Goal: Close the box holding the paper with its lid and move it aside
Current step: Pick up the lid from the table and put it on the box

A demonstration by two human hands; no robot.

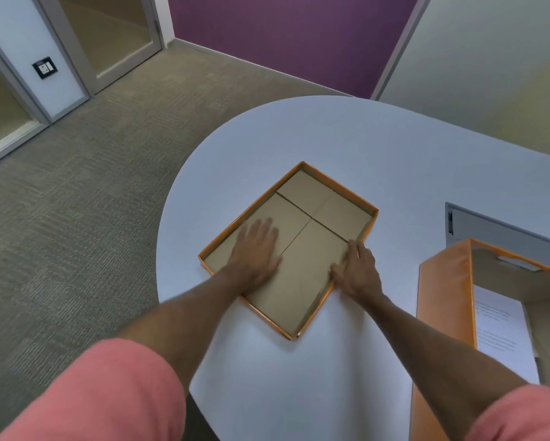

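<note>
Both hands (256,249) rest on upturned lid (315,198).

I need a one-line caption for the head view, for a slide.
Both hands, left and right, reach the upturned orange lid; the open box with paper waits at right.

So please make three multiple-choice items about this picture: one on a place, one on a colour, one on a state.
1. Where is the box with the paper?
A. right of the lid
B. on the floor
C. inside the lid

2. The lid's rim is:
A. purple
B. orange
C. green

3. The lid lies:
A. on the box
B. hollow side up
C. standing on edge

A: the box holding the paper stands at the right, beside the lid.
B: its rim is orange.
B: its brown inside faces up, with the left hand flat inside and the right hand on its edge.
</note>
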